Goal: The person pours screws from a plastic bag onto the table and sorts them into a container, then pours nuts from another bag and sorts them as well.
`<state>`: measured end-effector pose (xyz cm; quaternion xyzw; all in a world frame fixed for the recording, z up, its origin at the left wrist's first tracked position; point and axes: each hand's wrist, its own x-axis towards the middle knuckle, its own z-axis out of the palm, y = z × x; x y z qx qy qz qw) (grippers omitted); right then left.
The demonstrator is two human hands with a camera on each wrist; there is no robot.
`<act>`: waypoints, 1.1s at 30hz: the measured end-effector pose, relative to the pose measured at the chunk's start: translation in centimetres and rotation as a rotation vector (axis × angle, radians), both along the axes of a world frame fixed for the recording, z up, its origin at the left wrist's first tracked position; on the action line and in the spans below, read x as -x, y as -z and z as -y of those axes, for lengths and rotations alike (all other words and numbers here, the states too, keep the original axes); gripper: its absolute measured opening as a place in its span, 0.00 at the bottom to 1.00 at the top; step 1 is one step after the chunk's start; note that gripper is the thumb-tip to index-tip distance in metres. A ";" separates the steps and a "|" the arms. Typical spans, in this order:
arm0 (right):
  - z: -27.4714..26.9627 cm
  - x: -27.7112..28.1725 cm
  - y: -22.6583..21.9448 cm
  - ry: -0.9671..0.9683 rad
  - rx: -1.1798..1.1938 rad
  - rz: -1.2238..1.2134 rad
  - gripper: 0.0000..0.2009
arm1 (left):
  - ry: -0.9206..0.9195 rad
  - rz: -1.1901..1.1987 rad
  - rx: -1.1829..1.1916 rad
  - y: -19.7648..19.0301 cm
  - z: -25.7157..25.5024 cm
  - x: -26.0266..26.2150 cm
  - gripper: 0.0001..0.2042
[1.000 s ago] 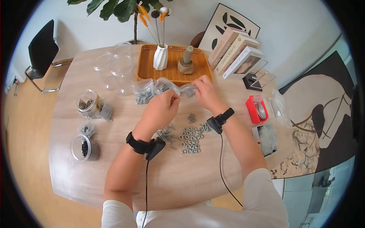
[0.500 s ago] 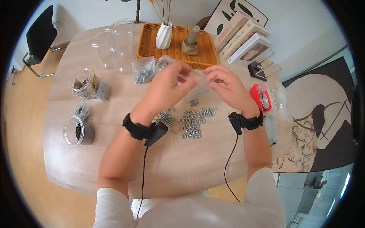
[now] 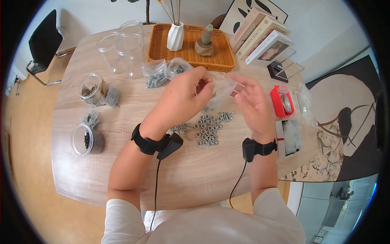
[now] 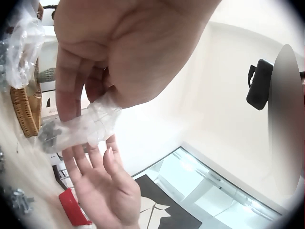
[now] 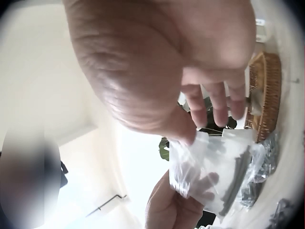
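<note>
My left hand (image 3: 185,95) grips a clear plastic bag (image 3: 221,91) between thumb and fingers, over the middle of the table. Small grey metal pieces (image 4: 50,136) lie in the bag's low end in the left wrist view. On the other side of the bag is my right hand (image 3: 254,107), fingers extended, palm turned toward the bag. Its thumb tip overlaps the bag's edge (image 5: 190,157) in the right wrist view. Below both hands, metal nuts (image 3: 209,132) lie grouped on the table, with short bolts (image 3: 225,116) beside them. Longer screws (image 3: 178,128) are partly hidden under my left wrist.
Two bags of hardware (image 3: 155,77) sit before the wicker tray (image 3: 223,65), which carries a vase and cactus. At left stand clear jars (image 3: 92,97) of small parts and empty clear containers (image 3: 132,53). A red box (image 3: 280,101) and books (image 3: 260,36) are at right.
My right hand has come back from the bag's place near the tray, and the bag is now up in my left hand. The right fingers have spread and drawn off rightward.
</note>
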<state>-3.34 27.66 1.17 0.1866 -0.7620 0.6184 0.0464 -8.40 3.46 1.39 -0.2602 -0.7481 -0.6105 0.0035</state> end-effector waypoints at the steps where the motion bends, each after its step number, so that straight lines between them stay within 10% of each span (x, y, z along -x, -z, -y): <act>1: 0.4 0.0 0.5 0.071 0.254 0.106 0.14 | 0.011 0.023 -0.100 -0.1 -0.3 -0.2 0.09; 5: 0.8 -0.8 4.4 0.000 0.772 0.566 0.24 | 0.064 0.117 -0.214 -0.5 -1.1 -1.0 0.09; 15: -2.5 -5.0 7.0 -0.001 1.183 0.628 0.19 | 0.247 0.183 -0.104 2.0 -1.8 -0.2 0.08; 20: -6.0 -6.8 4.9 0.500 0.314 0.355 0.13 | 0.138 0.235 -0.095 2.1 -1.2 0.9 0.08; 26: -5.4 -9.2 3.1 0.565 -0.733 0.031 0.11 | 0.034 0.283 -0.249 1.8 -1.0 1.2 0.09; 33: -3.8 -9.5 4.7 0.359 -0.912 -0.210 0.16 | 0.031 0.270 -0.162 1.5 -0.3 1.5 0.09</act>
